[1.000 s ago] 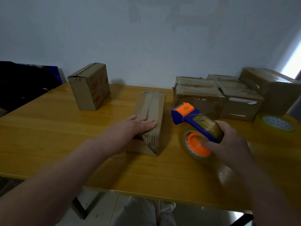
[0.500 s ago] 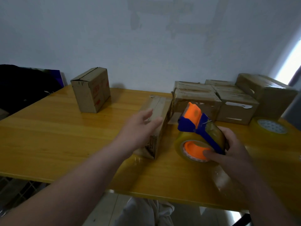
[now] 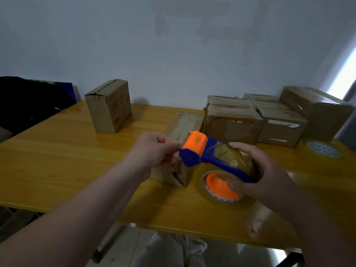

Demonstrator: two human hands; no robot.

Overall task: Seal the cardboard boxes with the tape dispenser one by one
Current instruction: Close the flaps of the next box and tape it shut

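Observation:
My right hand (image 3: 258, 170) grips the blue and orange tape dispenser (image 3: 208, 157) by its body, held above the table with its clear tape roll (image 3: 217, 187) facing me. At the dispenser's orange front end, my left hand (image 3: 154, 153) has its fingers curled and pinches there, apparently on the tape end. Behind and below both hands lies a long flat cardboard box (image 3: 177, 170), taped along its top and partly hidden by my left hand.
An upright cardboard box (image 3: 107, 106) stands at the back left of the yellow wooden table (image 3: 57, 160). Several taped boxes (image 3: 256, 118) are grouped at the back right. A spare tape roll (image 3: 323, 149) lies at the right edge. A dark object (image 3: 28, 101) sits far left.
My left hand lifted off the flat box and came to the dispenser's front end. My right hand raised and turned the dispenser toward the left hand.

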